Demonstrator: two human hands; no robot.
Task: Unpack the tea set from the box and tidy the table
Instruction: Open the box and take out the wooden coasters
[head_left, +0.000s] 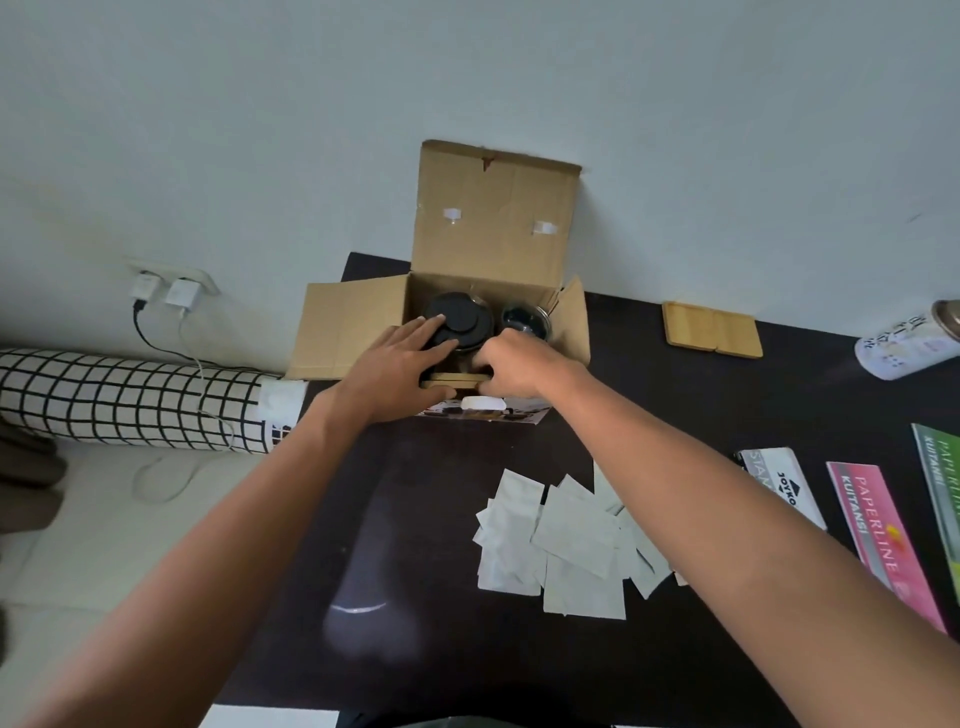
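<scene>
An open cardboard box stands at the far edge of the dark table, its flaps spread out. Inside sit a round black lid on a pot and a dark glass cup to its right. My left hand lies flat with its fingers on the black lid. My right hand is curled over the box's near edge, fingers pinching a thin wooden piece there. What lies deeper in the box is hidden.
Two wooden coasters lie right of the box. A spray can lies far right. White sachets are scattered mid-table, with a stamp box and receipt books beside them. A checked bolster lies on the floor at left.
</scene>
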